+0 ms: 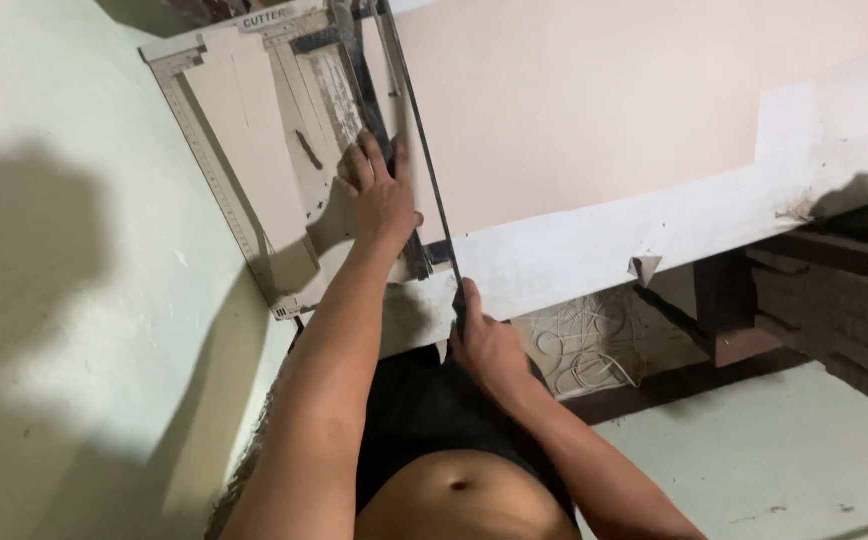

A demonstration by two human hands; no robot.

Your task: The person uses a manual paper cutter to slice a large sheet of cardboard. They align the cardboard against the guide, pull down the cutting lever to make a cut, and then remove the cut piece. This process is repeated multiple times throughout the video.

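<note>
- Paper cutter, seen from my head camera: a flat, pale beige board, worn and scuffed, with a ruler scale along its left edge and a printed grid near the blade side. It lies on the tabletop, close against the pale green wall on the left.
- Its long dark blade arm runs along the board's right edge, thin and black, down to the near edge of the tabletop.
- My left hand lies flat on the board beside the blade arm, fingers spread and pressing down, gripping nothing.
- My right hand is wrapped tight around the near end of the blade arm, just below the tabletop's edge.
- A large pinkish sheet covers the tabletop to the right of the blade.
- Loose rubber bands lie on the floor under the tabletop.
</note>
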